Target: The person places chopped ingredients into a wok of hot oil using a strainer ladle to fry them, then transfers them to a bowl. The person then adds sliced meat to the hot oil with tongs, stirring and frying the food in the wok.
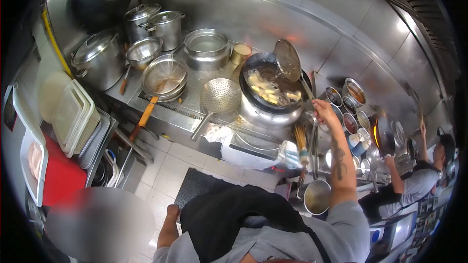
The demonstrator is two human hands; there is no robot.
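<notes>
Skimmer (288, 61) sits in the right fingers (321, 109) (curled around its handle (307, 88)).

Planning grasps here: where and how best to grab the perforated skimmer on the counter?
Likely grip the perforated skimmer by its handle, near the free end, coming from the front of the counter: its wide bowl lies farther back, the slim handle pointing frontward.

grey short-sleeved shirt (352, 226); black apron (226, 207), 6 o'clock; dark strap (318, 242), 5 o'clock; dark tattoo (338, 158), right forearm, 4 o'clock
</notes>
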